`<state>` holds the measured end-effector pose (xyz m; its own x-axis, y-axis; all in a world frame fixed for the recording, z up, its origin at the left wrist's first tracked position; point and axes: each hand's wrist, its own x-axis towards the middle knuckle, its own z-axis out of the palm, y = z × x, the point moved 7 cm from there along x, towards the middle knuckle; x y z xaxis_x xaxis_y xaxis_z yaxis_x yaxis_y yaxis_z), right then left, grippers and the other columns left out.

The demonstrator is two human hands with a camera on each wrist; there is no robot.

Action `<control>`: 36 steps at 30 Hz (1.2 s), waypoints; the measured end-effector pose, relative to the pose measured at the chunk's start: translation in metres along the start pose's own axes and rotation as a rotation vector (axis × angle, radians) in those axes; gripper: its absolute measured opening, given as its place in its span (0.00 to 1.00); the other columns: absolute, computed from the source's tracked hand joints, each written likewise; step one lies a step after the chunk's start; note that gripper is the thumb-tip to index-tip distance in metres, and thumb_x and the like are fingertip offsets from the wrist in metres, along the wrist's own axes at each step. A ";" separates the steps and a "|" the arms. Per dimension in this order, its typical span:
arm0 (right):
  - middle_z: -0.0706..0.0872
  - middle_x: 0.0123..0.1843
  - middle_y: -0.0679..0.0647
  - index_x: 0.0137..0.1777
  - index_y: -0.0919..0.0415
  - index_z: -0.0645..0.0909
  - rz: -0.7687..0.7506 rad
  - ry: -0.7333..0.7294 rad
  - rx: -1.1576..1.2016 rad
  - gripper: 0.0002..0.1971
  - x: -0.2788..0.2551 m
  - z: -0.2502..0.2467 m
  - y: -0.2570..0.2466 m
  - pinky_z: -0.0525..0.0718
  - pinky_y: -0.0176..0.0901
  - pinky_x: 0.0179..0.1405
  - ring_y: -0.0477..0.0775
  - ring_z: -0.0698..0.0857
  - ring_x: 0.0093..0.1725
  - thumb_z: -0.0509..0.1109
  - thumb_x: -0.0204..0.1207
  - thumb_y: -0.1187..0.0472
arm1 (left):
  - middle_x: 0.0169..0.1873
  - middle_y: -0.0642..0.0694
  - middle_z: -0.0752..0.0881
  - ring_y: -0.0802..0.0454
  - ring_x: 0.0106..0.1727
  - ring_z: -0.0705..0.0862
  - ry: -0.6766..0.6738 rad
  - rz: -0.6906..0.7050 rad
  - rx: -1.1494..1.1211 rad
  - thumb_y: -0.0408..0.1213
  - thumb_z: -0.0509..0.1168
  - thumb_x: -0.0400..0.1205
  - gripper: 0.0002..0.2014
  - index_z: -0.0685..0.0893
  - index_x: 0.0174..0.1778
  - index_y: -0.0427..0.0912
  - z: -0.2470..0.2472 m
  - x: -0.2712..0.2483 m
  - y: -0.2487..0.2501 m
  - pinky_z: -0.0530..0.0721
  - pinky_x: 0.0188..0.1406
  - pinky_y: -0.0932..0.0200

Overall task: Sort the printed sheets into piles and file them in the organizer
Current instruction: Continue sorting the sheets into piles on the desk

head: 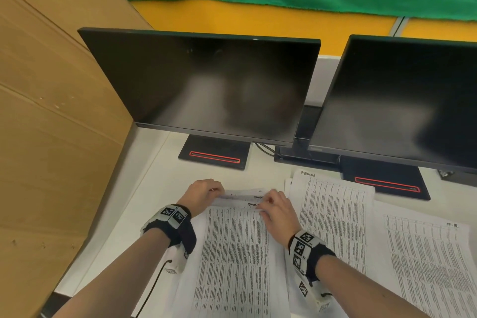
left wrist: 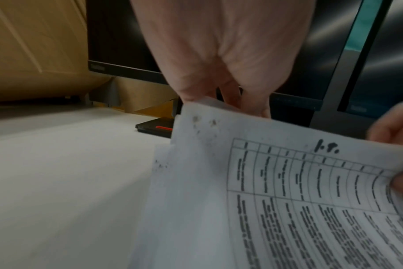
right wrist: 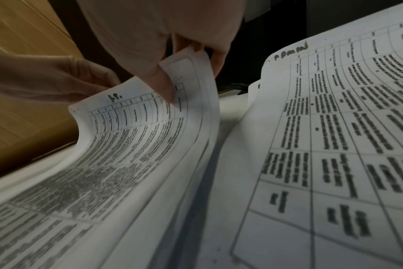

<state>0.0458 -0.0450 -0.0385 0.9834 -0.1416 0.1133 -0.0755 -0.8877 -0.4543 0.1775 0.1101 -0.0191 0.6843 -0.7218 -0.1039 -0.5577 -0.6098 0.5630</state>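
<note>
White desk [head: 144,188], two dark monitors behind; three spreads of printed sheets, both hands at the far edge of the nearest stack.

Stack of sheets [head: 232,253] lies long axis running away from the person, top edge under the fingers. Left hand [head: 204,195] curls at the far-left corner; right hand [head: 277,210] pinches the far-right corner, thumb [right wrist: 166,85] on top, a few leaves lifted and fanned apart. Second pile [head: 333,217] lies just beside on the right, nearer the right hand; third pile [head: 428,261] farther right. Organizer not in view. Judgement: sorting step, a top leaf being separated.
</note>
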 end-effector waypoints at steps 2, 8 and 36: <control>0.79 0.59 0.53 0.44 0.51 0.88 0.016 0.048 -0.086 0.06 -0.001 -0.004 0.001 0.74 0.50 0.59 0.55 0.75 0.60 0.74 0.70 0.61 | 0.40 0.52 0.84 0.53 0.43 0.80 -0.064 -0.040 -0.025 0.33 0.60 0.82 0.10 0.84 0.39 0.48 0.004 0.000 -0.002 0.74 0.44 0.62; 0.86 0.52 0.46 0.47 0.51 0.86 -0.048 -0.024 -0.085 0.09 -0.002 0.006 -0.002 0.55 0.46 0.62 0.53 0.82 0.56 0.65 0.77 0.62 | 0.47 0.48 0.81 0.51 0.48 0.81 -0.114 -0.101 -0.109 0.36 0.63 0.81 0.09 0.84 0.39 0.53 0.006 -0.004 -0.019 0.78 0.46 0.66; 0.85 0.53 0.52 0.60 0.58 0.84 -0.047 -0.144 0.066 0.13 0.009 0.002 -0.004 0.74 0.46 0.57 0.54 0.83 0.52 0.59 0.82 0.64 | 0.45 0.40 0.85 0.40 0.48 0.80 0.008 -0.022 0.487 0.41 0.56 0.85 0.13 0.81 0.46 0.36 -0.013 0.001 -0.034 0.72 0.50 0.50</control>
<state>0.0552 -0.0419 -0.0372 0.9994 -0.0325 0.0101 -0.0228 -0.8607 -0.5086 0.2037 0.1342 -0.0278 0.7010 -0.7056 -0.1037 -0.6967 -0.7086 0.1116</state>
